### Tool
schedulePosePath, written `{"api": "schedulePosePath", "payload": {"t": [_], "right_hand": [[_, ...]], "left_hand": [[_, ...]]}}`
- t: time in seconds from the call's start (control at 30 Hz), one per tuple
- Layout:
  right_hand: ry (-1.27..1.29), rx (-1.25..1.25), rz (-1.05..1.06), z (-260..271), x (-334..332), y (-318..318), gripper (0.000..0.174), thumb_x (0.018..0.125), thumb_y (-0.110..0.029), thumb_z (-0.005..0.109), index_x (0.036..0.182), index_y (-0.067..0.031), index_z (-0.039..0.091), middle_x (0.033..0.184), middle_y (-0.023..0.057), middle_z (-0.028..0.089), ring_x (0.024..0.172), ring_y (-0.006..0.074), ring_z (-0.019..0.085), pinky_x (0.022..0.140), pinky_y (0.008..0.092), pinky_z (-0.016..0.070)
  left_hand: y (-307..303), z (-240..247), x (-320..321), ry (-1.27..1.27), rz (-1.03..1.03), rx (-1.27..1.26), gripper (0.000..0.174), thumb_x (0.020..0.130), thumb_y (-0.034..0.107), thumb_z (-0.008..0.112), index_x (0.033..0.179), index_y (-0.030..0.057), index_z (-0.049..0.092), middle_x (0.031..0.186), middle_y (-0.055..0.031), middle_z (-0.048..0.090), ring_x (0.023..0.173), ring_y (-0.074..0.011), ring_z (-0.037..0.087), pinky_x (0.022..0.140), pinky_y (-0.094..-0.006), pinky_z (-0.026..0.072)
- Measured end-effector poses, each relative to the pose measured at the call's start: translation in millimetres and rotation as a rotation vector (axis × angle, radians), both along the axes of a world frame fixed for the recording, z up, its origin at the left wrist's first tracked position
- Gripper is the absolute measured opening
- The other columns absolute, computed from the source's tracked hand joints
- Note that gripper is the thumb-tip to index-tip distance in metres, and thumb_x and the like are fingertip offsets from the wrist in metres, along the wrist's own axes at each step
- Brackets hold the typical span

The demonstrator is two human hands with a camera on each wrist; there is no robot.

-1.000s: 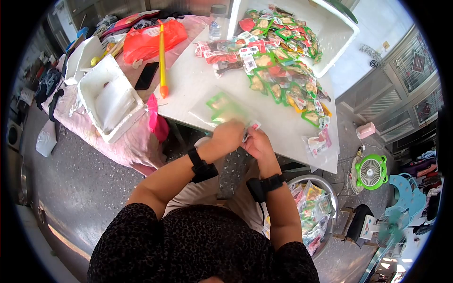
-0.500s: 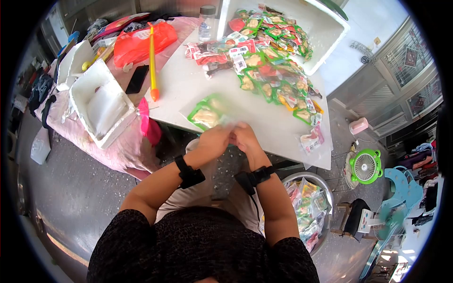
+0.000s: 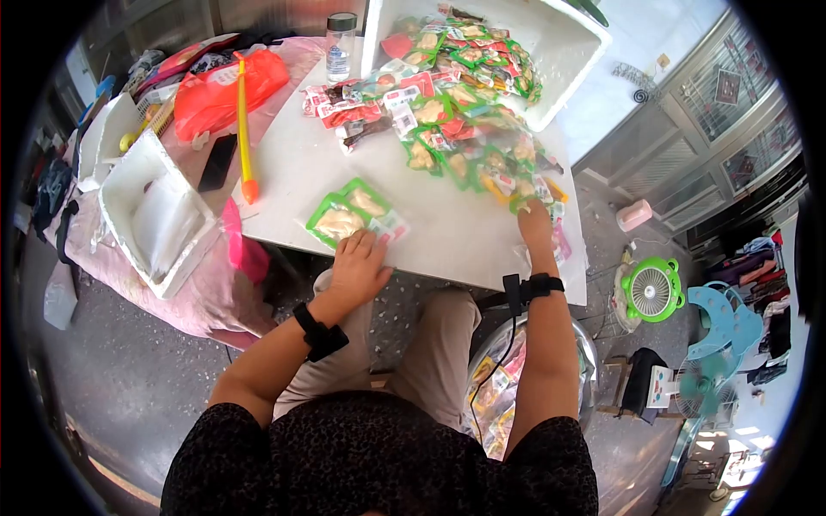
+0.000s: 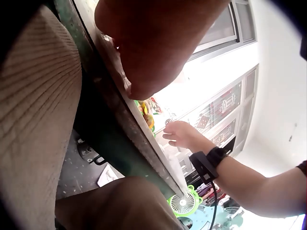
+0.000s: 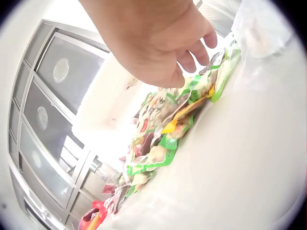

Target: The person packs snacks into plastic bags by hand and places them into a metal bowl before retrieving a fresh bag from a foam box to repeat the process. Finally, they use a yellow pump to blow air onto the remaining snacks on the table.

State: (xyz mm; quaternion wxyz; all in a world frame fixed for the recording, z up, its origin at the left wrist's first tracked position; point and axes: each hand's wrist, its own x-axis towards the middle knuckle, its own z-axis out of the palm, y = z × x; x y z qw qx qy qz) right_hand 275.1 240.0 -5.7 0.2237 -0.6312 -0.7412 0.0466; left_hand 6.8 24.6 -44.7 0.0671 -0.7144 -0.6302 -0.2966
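Note:
My left hand (image 3: 357, 273) rests at the table's near edge, fingers on the lower end of a clear bag (image 3: 342, 215) that holds green-edged packets and a red-and-white one. My right hand (image 3: 535, 230) is stretched over the right end of the pile of small packets (image 3: 465, 163). In the right wrist view the right hand (image 5: 163, 43) hangs above the packets (image 5: 158, 153), fingers loosely bent and nothing in them. The left wrist view shows the right hand (image 4: 180, 134) beyond the table edge; the left hand (image 4: 153, 43) fills the top, its fingertips hidden.
A white foam box (image 3: 568, 64) lies behind the pile, beside a clear bottle (image 3: 341, 47). At left are a yellow stick (image 3: 244, 129), a phone (image 3: 218, 162) and another foam box (image 3: 155, 215). A metal basin (image 3: 587, 344) of packets stands below right.
The hands have parted. My right hand has moved right to the pile, and the left lies flatter on the bag's end. The view has shifted, with the table lower left in it.

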Motion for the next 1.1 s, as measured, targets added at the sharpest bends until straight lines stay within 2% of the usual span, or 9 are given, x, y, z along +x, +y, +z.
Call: {"api": "schedulePosePath", "payload": {"t": [0.03, 0.13, 0.23, 0.33, 0.57, 0.73, 0.83, 0.93, 1.1], "right_hand": [[-0.102, -0.088, -0.104, 11, 7, 6, 0.022, 0.072, -0.016, 0.046, 0.091, -0.0057, 0.051, 0.093, 0.0124, 0.056, 0.091, 0.0299, 0.052, 0.078, 0.0425, 0.0373], [-0.543, -0.055, -0.099, -4, 33, 27, 0.025, 0.071, -0.012, 0.044, 0.095, -0.009, 0.05, 0.097, 0.0087, 0.056, 0.091, 0.0278, 0.052, 0.082, 0.052, 0.0301], [-0.668, 0.062, -0.021, -21, 46, 43, 0.02, 0.071, -0.01, 0.045, 0.088, -0.0083, 0.055, 0.084, 0.0073, 0.059, 0.086, 0.0241, 0.053, 0.082, 0.0592, 0.0224], [-0.778, 0.078, 0.043, -25, 50, 54, 0.016, 0.072, -0.01, 0.044, 0.081, -0.0097, 0.056, 0.08, 0.0062, 0.06, 0.083, 0.0226, 0.054, 0.083, 0.0567, 0.0243], [-0.763, 0.149, 0.09, -31, 52, 47, 0.014, 0.073, -0.011, 0.041, 0.07, -0.0114, 0.056, 0.072, 0.0058, 0.059, 0.077, 0.0198, 0.056, 0.08, 0.0511, 0.0287], [-0.621, 0.386, 0.229, -22, 47, 40, 0.011, 0.07, -0.012, 0.044, 0.068, -0.0094, 0.054, 0.065, 0.0066, 0.058, 0.072, 0.022, 0.056, 0.077, 0.0461, 0.0321], [-0.593, 0.229, 0.284, 10, 33, 18, 0.005, 0.064, -0.01, 0.047, 0.067, -0.0075, 0.051, 0.069, 0.0075, 0.057, 0.074, 0.0238, 0.055, 0.066, 0.0384, 0.0401], [-0.486, 0.156, 0.37, 51, 11, -13, 0.006, 0.065, -0.01, 0.047, 0.067, -0.0049, 0.05, 0.07, 0.0097, 0.056, 0.073, 0.0274, 0.054, 0.059, 0.0325, 0.0409], [0.179, -0.202, 0.512, 70, -4, -51, 0.005, 0.07, -0.007, 0.048, 0.072, -0.003, 0.05, 0.068, 0.0076, 0.052, 0.062, 0.0167, 0.05, 0.054, 0.028, 0.0384]], "left_hand": [[0, 0, 1, -0.013, 0.001, -0.01, 0.044, 0.061, 0.022, 0.062, 0.099, 0.0042, 0.051, 0.103, -0.0141, 0.045, 0.102, -0.0308, 0.039, 0.084, -0.0413, 0.0308], [1, 0, 1, -0.029, -0.001, -0.015, 0.04, 0.061, 0.022, 0.062, 0.096, 0.0039, 0.052, 0.105, -0.0149, 0.045, 0.103, -0.0324, 0.038, 0.084, -0.0429, 0.0307], [2, -4, -1, -0.009, -0.006, 0.012, 0.043, 0.061, 0.023, 0.062, 0.098, 0.0044, 0.052, 0.103, -0.0146, 0.046, 0.102, -0.0318, 0.038, 0.083, -0.0421, 0.03], [2, -5, 0, -0.017, -0.001, 0.004, 0.038, 0.061, 0.022, 0.062, 0.094, 0.0046, 0.053, 0.103, -0.0149, 0.046, 0.102, -0.032, 0.038, 0.084, -0.0422, 0.0299], [1, -2, 2, -0.018, -0.001, 0.015, 0.037, 0.06, 0.021, 0.062, 0.092, 0.0045, 0.054, 0.103, -0.0151, 0.045, 0.102, -0.0319, 0.038, 0.084, -0.0426, 0.0297], [0, 1, 2, -0.024, -0.017, 0.015, 0.037, 0.061, 0.021, 0.062, 0.093, 0.0037, 0.053, 0.103, -0.0152, 0.045, 0.102, -0.0319, 0.038, 0.084, -0.0424, 0.0299], [-2, 4, 2, -0.019, -0.014, 0.027, 0.038, 0.061, 0.021, 0.062, 0.094, 0.0034, 0.053, 0.102, -0.0151, 0.045, 0.102, -0.0318, 0.038, 0.084, -0.0422, 0.0302], [-1, 3, 2, -0.025, -0.017, 0.011, 0.039, 0.061, 0.021, 0.062, 0.095, 0.0035, 0.053, 0.102, -0.0149, 0.045, 0.102, -0.0317, 0.038, 0.084, -0.042, 0.031], [-1, 14, 0, -0.105, -0.009, -0.068, 0.042, 0.063, 0.022, 0.062, 0.099, 0.0036, 0.051, 0.103, -0.0154, 0.047, 0.104, -0.0314, 0.039, 0.085, -0.0419, 0.0317]]}}
